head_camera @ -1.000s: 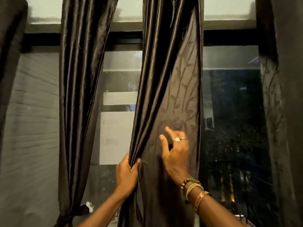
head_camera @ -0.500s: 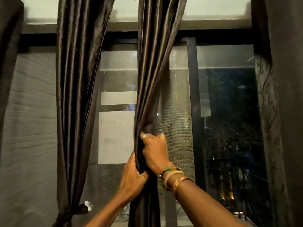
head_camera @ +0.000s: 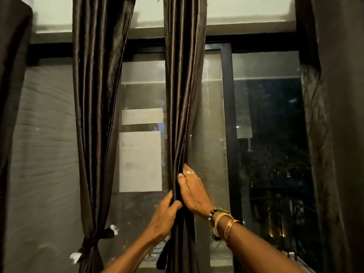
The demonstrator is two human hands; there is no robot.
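Observation:
A dark satin curtain panel (head_camera: 182, 99) hangs in the middle of the window, gathered into a narrow bunch. My left hand (head_camera: 164, 215) grips the bunch from the left, fingers curled round the folds. My right hand (head_camera: 192, 192), with rings and several bracelets at the wrist, wraps the same bunch from the right, slightly higher. A short dark strip of fabric (head_camera: 162, 255) dangles beside the bunch under my left forearm.
A second dark curtain panel (head_camera: 96, 115) hangs to the left, tied low with a knot (head_camera: 90, 243). More dark curtain (head_camera: 334, 134) hangs at the right edge. Behind is a black-framed window (head_camera: 226, 119) with mesh and two pale sheets (head_camera: 140, 161) on the glass.
The spread middle curtain has been gathered into a tight bunch. My right hand moved left from the flat fabric and now wraps the bunch beside my left hand.

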